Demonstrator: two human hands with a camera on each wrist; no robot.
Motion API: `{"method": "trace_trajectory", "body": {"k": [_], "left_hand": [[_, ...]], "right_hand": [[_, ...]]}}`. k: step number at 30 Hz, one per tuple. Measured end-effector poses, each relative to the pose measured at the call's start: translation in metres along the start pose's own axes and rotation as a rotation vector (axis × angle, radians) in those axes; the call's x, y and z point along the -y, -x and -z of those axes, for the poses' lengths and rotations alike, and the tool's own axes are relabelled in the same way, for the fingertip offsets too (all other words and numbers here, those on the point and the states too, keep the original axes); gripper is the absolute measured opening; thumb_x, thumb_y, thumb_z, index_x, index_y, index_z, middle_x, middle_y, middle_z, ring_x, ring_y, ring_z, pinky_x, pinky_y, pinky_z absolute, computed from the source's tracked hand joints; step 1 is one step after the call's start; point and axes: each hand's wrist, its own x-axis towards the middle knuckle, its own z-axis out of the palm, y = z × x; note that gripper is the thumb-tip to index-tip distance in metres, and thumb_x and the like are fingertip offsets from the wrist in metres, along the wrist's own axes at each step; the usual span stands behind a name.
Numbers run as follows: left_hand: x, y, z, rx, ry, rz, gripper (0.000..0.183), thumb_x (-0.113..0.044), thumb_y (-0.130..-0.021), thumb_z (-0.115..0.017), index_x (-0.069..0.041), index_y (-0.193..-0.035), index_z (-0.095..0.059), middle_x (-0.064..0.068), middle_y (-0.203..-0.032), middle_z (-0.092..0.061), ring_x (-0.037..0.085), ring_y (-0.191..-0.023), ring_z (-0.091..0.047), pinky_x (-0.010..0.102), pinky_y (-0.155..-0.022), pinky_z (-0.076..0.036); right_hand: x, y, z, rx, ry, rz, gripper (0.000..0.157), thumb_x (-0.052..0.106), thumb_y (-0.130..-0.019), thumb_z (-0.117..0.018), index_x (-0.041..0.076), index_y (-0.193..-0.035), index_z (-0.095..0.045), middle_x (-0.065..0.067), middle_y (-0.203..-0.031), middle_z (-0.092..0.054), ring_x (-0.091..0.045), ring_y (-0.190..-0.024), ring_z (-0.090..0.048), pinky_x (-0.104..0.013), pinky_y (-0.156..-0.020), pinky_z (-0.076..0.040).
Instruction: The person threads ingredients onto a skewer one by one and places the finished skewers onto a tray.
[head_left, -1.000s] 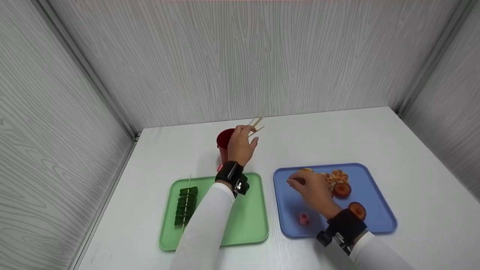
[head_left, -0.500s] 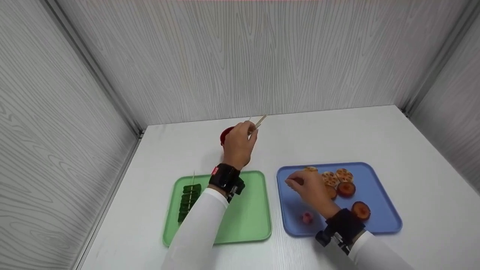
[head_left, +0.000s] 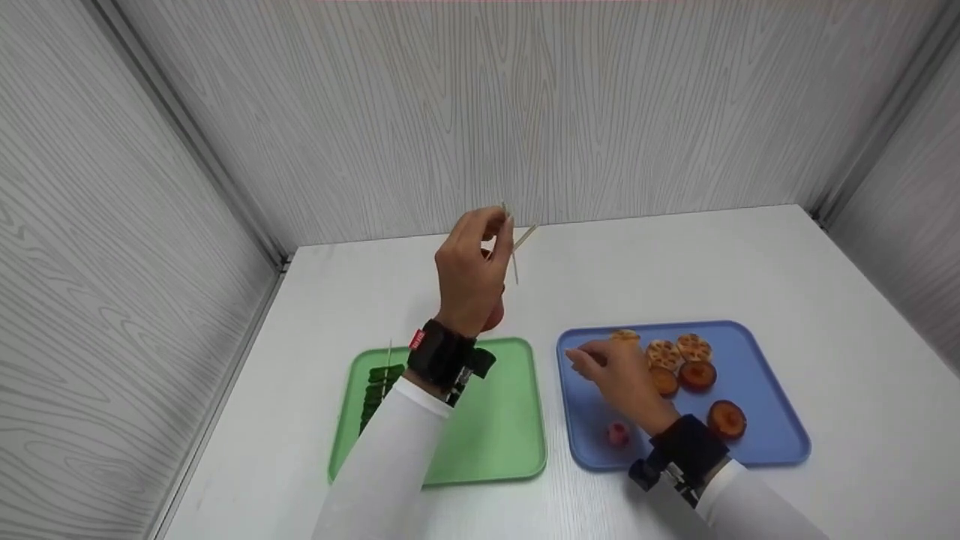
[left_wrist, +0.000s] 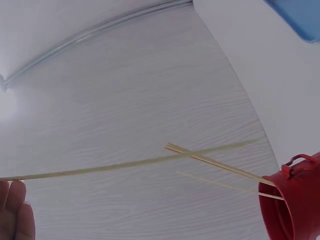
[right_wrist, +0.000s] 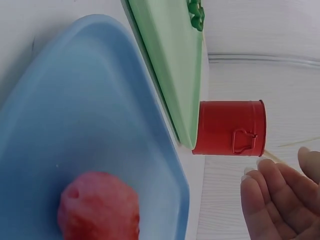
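Note:
My left hand (head_left: pixel 472 274) is raised above the red bucket (head_left: pixel 493 319) and pinches a thin bamboo skewer (left_wrist: pixel 125 164) by one end. In the left wrist view that skewer slants across other skewers (left_wrist: pixel 220 164) that stick out of the bucket's mouth. Over the blue tray (head_left: pixel 776 442) hovers my right hand (head_left: pixel 626 382), its fingers loosely bent and holding nothing visible. Beneath it lie lotus root slices (head_left: pixel 694 347), brownish-red round slices (head_left: pixel 727 419) and one pink lump (right_wrist: pixel 99 207). My right hand covers part of the tray.
Left of the blue tray is a green tray (head_left: pixel 499 442), bearing dark green folded pieces (head_left: pixel 381 386) threaded on a skewer, partly behind my left sleeve. The white table (head_left: pixel 637 277) ends at a grey wood-grain wall (head_left: pixel 600 112), with side walls at left and right.
My left hand has risen from the bucket's mouth with one skewer, now clear of the others. The right hand has stayed over the blue tray, and the head view has shifted slightly.

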Motion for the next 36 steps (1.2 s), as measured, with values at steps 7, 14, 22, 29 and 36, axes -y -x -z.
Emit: {"method": "trace_trajectory", "body": {"k": [7, 14, 22, 29, 36], "left_hand": [[-0.005, 0.009, -0.005, 0.053, 0.103, 0.034, 0.01, -0.01, -0.095, -0.063, -0.001, -0.099, -0.066, 0.007, -0.09, -0.069, 0.012, -0.077, -0.068, 0.023, -0.064, -0.053], [-0.004, 0.024, -0.01, 0.116, 0.205, 0.139, 0.012, -0.009, -0.093, -0.064, 0.001, -0.1, -0.064, 0.009, -0.091, -0.071, 0.01, -0.074, -0.07, 0.02, -0.072, -0.056], [-0.002, 0.043, -0.013, 0.166, 0.382, 0.273, 0.01, -0.007, -0.092, -0.067, 0.002, -0.096, -0.065, 0.011, -0.088, -0.072, 0.015, -0.077, -0.071, 0.025, -0.073, -0.057], [0.001, 0.061, -0.008, 0.263, 0.566, 0.459, 0.011, -0.005, -0.091, -0.067, 0.005, -0.096, -0.065, 0.017, -0.091, -0.071, 0.025, -0.083, -0.071, 0.032, -0.077, -0.058], [0.008, 0.081, -0.01, 0.395, 0.653, 0.641, 0.014, -0.003, -0.09, -0.068, 0.007, -0.1, -0.066, 0.021, -0.099, -0.07, 0.028, -0.086, -0.071, 0.032, -0.081, -0.057]], "right_hand": [[0.007, -0.003, 0.001, 0.035, -0.256, -0.188, 0.041, 0.03, -0.103, -0.05, -0.001, -0.093, -0.074, -0.013, -0.08, -0.071, -0.036, -0.078, -0.068, -0.029, -0.068, -0.059], [0.008, -0.004, 0.004, 0.076, -0.435, -0.256, 0.056, 0.036, -0.107, -0.034, -0.009, -0.106, -0.068, -0.022, -0.087, -0.07, -0.037, -0.083, -0.069, -0.036, -0.073, -0.059], [0.007, -0.006, 0.009, 0.063, -0.543, -0.386, 0.061, 0.045, -0.105, -0.036, -0.009, -0.126, -0.058, -0.021, -0.094, -0.071, -0.023, -0.082, -0.07, -0.032, -0.077, -0.058], [0.008, -0.007, 0.016, 0.001, -0.633, -0.514, 0.058, 0.045, -0.104, -0.039, -0.004, -0.131, -0.053, -0.015, -0.099, -0.07, -0.019, -0.087, -0.069, -0.03, -0.081, -0.057], [-0.003, -0.008, 0.025, -0.075, -0.738, -0.562, 0.051, 0.038, -0.103, -0.045, -0.001, -0.136, -0.047, -0.009, -0.101, -0.071, -0.021, -0.093, -0.069, -0.03, -0.084, -0.056]]}}
